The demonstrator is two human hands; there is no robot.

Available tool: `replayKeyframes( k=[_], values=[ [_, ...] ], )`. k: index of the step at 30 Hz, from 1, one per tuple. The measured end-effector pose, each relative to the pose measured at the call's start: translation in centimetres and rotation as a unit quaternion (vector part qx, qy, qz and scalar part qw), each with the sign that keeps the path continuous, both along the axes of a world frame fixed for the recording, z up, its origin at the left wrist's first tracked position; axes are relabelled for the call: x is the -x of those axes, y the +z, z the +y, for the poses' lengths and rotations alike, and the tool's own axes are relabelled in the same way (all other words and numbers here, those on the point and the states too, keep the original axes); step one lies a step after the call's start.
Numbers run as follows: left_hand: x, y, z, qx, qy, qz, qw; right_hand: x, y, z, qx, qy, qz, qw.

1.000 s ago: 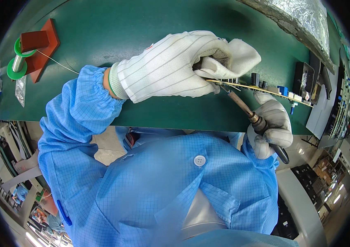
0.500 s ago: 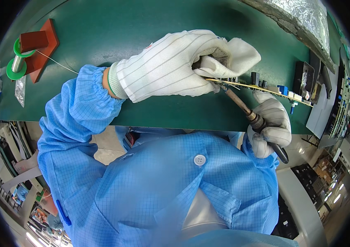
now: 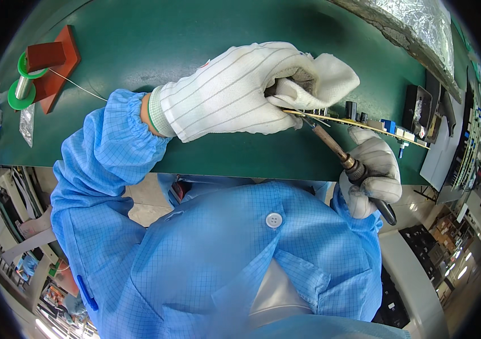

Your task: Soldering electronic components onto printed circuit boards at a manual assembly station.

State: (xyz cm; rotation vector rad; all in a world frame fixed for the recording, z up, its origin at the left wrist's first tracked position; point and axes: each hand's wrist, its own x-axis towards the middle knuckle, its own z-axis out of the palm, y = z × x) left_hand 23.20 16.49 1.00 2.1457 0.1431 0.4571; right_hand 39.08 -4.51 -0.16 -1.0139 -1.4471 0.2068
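My left hand (image 3: 240,90), in a white striped glove, is closed at the left end of a circuit board (image 3: 359,122). The board stands nearly edge-on, with black, white and blue parts along its far face. In my gloved right hand (image 3: 373,172) is a soldering iron (image 3: 331,141), gripped by its dark handle. Its tip points up and left to the board's near face, close to my left fingertips; whether it touches is too small to tell. Folded glove fabric hides what lies inside my left fingers.
Solder wire runs from a green-flanged spool (image 3: 23,87) on a red-brown stand (image 3: 65,68) and passes behind my left sleeve. A small plastic bag (image 3: 27,125) lies beside it. A black tray (image 3: 417,110) and a foil-covered piece (image 3: 415,22) are at the right of the green table (image 3: 223,161).
The soldering iron's tip has shifted very slightly at the board's near face. Both hands are otherwise almost where they were, holding the same things.
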Motion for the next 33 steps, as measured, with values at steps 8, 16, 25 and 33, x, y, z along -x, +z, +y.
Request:
replayKeyframes(
  k=[8,16,25,33],
  values=[
    [-0.1,-0.4,0.0,-0.005,0.003,-0.019,1.000,0.1,0.3,-0.1,0.025,-0.019,-0.035,0.999],
    [0.1,-0.6,-0.1,-0.014,0.003,-0.019,1.000,0.0,0.0,0.0,0.034,-0.012,-0.042,0.998],
    [0.3,-0.3,-0.2,-0.013,0.007,-0.031,0.999,0.4,-0.3,0.2,-0.011,-0.010,0.004,1.000],
    [0.1,-0.1,-0.2,-0.013,0.012,-0.040,0.999,0.0,0.7,-0.1,0.009,-0.005,-0.020,1.000]
  ],
)
